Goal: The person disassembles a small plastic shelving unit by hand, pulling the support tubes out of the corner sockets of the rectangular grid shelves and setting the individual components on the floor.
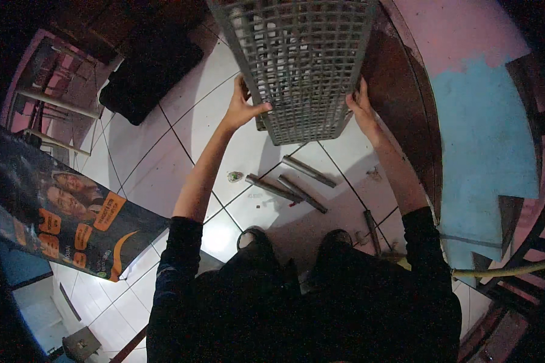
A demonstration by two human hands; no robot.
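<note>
Left hand: the left hand (243, 107) grips the left edge of a grey metal grid panel (297, 60), thumb hooked over the front of the mesh, the other fingers behind it and out of sight.
Right hand: the right hand (360, 106) clasps the panel's right edge near the lower corner, fingers wrapped round the rim, so both hands are closed on the same piece.
Grid panel: a long welded wire grille with small square openings, held above the floor and tilted away from the person; its lower end hangs between the two hands, its upper end runs out of the top of the view.
Floor: white tiled floor (163, 157) with dark joints, lit brightly in the middle.
Loose parts: several short grey metal bars (297, 184) lie on the tiles just below the panel, apart from it; one more bar (371, 230) lies near the right shoe.
Small item: a little greenish scrap (235, 176) rests on the tile left of the bars.
Feet: dark shoes (254, 237) stand just behind the bars.
Surroundings: a printed banner (72, 218) lies at the left, a dark cushion (151, 66) beyond it, a pink and blue wall (484, 133) at the right.
Progress: judging from this, the panel is lifted and carried in both hands but not set anywhere; the bars lie untouched.
</note>
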